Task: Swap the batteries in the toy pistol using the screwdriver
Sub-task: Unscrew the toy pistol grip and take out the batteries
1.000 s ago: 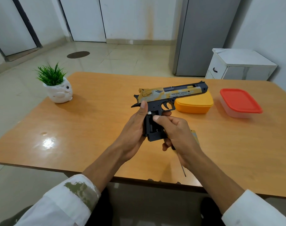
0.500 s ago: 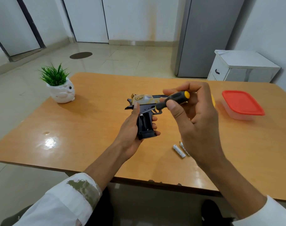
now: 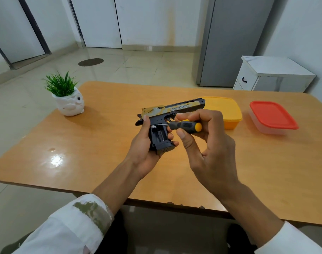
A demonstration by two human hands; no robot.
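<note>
Fingers [image 3: 146, 125] round "DESERT EAGLE" pistol [image 3: 174, 109]

- The black-and-gold plastic toy pistol [image 3: 172, 110] was gripped in the left hand [image 3: 143, 149], barrel pointing right, with the battery compartment in its black grip open and facing up.
- The black-and-yellow-handled screwdriver [image 3: 185, 125] was held nearly level in the right hand [image 3: 211, 143], its thin shaft pointing left, tip at the compartment's top.
</note>
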